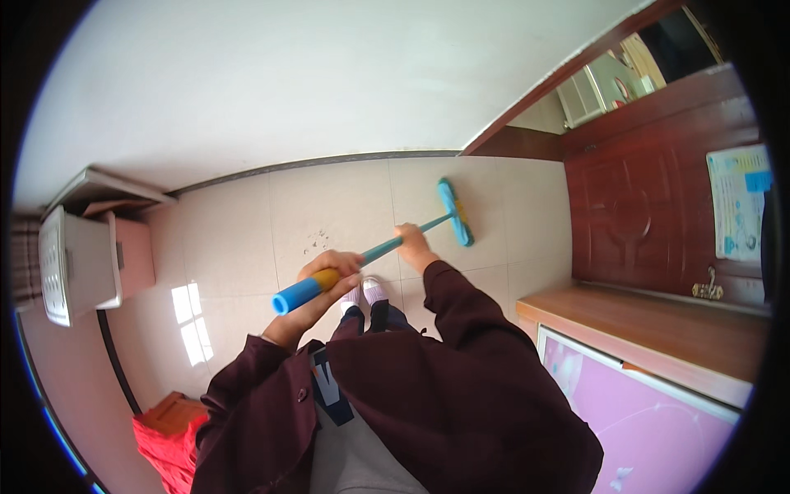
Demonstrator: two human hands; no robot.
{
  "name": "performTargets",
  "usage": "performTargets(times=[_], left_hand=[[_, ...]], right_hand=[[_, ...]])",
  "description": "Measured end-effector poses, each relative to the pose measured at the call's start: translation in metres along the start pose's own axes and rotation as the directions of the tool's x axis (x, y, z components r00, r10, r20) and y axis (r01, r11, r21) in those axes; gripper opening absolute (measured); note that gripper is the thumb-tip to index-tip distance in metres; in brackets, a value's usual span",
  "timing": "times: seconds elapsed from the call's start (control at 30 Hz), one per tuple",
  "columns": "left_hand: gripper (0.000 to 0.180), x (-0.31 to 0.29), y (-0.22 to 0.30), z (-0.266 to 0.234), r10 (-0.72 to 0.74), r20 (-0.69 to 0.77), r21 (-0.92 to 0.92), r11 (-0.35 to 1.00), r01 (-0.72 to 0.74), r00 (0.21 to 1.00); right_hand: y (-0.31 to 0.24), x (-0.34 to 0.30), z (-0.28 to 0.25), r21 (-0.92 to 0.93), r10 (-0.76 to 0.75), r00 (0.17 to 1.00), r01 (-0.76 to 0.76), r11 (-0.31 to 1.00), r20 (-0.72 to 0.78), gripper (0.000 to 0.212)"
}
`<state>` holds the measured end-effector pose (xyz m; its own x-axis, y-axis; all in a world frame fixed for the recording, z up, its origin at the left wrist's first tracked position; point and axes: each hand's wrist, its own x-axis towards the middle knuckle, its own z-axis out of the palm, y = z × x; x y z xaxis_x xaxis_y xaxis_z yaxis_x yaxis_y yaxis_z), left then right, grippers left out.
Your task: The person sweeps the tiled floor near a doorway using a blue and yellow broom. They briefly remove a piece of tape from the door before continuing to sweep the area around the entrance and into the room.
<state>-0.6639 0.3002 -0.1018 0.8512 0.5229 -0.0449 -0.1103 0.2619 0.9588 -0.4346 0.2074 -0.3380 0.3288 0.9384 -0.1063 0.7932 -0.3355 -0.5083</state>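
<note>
Held in both hands in front of the body, above the pale tiled floor (226, 226): one mop (382, 251). Slants lengthwise from near left to far right, pointing back with its one blue grip (298, 295) toward the lower left and up at the camera, and outward with its one head (448, 202) toward the far right. Crosses the pole at that far end with the head's own long axis, running roughly away from the body; cannot tell how firmly pressed to the tiles. Closed around the yellow collar, next to the blue grip: the left hand (331, 262), fingers curled and pressed together. Clasped farther along the pole, nearer the head: the right hand (414, 245), fingers bent around it; cannot tell them apart one by one. Below the pole, side by side, two pale shoes (374, 289). Left of the mop's head, scattered on the tiles, dark specks (316, 240), too small to count. Farther out on the left, one white box (56, 263) just beside one pink box (135, 251); at lower left, one red cloth (169, 440). Beyond the floor, one white wall (288, 82). To the right, one red-brown door (609, 214) with one printed sheet (735, 230); nearer, one wooden ledge (642, 333) above one purple panel (642, 420).
</note>
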Motion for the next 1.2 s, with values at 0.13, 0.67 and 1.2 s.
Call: performTargets(times=[0.13, 0.67, 1.2], left_hand=[[0.017, 0.004, 0.046, -0.022, 0.135, 0.012, 0.146, 0.980, -0.135, 0.991], [0.026, 0.121, 0.087, 0.120, 0.350, 0.551, -0.069, 0.924, -0.376, 0.758], [0.030, 0.309, 0.019, 0.360, 0.036, 0.553, -0.034, 0.999, -0.020, 0.832]], right_hand=[[-0.065, 0.009, 0.005, 0.217, -0.107, 0.990, 0.124, 0.968, -0.086, 0.013], [0.012, -0.043, -0.162, 0.305, 0.096, 0.944, 0.005, 0.952, -0.316, 0.025], [0.282, -0.063, -0.258, 0.511, 0.281, 0.899, -0.076, 0.856, -0.336, 0.017]])
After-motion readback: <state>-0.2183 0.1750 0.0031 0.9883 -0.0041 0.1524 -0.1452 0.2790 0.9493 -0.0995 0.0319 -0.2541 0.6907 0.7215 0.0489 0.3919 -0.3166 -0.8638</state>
